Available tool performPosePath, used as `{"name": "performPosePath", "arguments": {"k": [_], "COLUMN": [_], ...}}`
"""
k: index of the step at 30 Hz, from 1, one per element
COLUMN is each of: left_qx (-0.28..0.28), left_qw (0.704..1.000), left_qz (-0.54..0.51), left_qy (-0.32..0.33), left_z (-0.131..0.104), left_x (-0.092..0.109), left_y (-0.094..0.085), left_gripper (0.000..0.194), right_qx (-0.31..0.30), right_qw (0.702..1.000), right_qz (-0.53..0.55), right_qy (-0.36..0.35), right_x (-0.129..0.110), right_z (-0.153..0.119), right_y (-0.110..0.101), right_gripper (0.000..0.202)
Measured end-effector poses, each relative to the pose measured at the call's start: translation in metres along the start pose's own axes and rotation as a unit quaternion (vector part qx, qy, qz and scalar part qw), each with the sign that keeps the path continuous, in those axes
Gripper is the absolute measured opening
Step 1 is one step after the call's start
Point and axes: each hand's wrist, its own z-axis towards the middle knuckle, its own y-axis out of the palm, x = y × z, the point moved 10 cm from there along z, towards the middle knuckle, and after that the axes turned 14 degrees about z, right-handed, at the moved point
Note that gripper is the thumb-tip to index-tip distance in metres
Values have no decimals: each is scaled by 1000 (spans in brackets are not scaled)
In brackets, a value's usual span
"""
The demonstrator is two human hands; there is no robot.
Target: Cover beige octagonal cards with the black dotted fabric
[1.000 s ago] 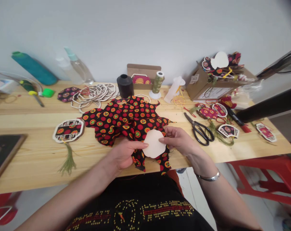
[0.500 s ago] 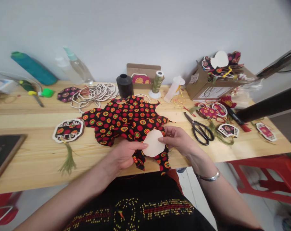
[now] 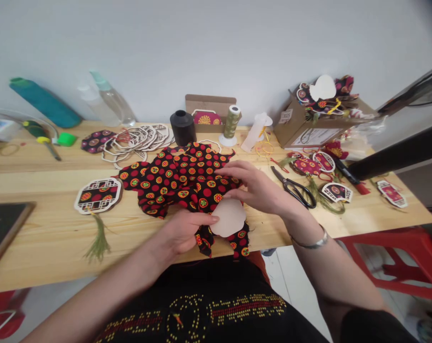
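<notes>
Between thumb and fingers, my left hand (image 3: 185, 229) pinches the left edge of a pale cutout with a wavy outline (image 3: 230, 219). Black fabric with red and yellow round flower motifs (image 3: 180, 174) lies crumpled behind it, and strips of that cloth hang below the cutout. My right hand (image 3: 255, 186) is above the cutout's upper right edge, fingers apart and stretched over the fabric. Whether its fingertips touch the cloth, I cannot tell. On the left lies a finished-looking ornament with a white lattice frame (image 3: 98, 195) and a green tassel (image 3: 98, 240).
Black scissors (image 3: 295, 187) lie right of my right hand. Behind the fabric stand a black thread cone (image 3: 183, 128) and a green thread spool (image 3: 231, 123). White lattice frames (image 3: 147, 138) are piled left of them. A cardboard box (image 3: 301, 124) holds fabric pieces. A dark tablet-like object (image 3: 5, 228) lies far left.
My right hand has let go of the cutout's right edge and moved up over the fabric, its fingers opening. My left hand keeps its pinch. The whole view has shifted slightly.
</notes>
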Motion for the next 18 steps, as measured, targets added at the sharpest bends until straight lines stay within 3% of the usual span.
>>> {"name": "performPosePath", "arguments": {"k": [2,4,9,11,13,15,18], "left_qx": [-1,-4,-25,-4,22,47,61], "left_qw": [1000,1000,999,1000,999,998,997], "left_qz": [7,16,20,12,2,-9,-31], "left_qy": [-14,-25,-19,-22,-29,-38,-48], "left_z": [0,-1,-3,-3,-3,-3,-3], "left_x": [-5,-9,-9,-8,-6,-3,2], "left_y": [0,0,2,-3,-8,-15,-20], "left_gripper": [25,22,20,21,21,20,20], "right_qx": [-76,-94,-55,-15,64,142,167], "right_qw": [997,995,998,1000,997,979,907], "right_qz": [-5,-2,-4,-15,-52,-135,-313], "right_qy": [9,20,-16,-15,-6,56,227], "right_x": [0,1,-8,-5,1,15,49], "right_z": [19,39,76,75,58,24,-46], "right_y": [16,24,37,26,-3,-39,-76], "right_gripper": [4,13,16,10,13,17,19]}}
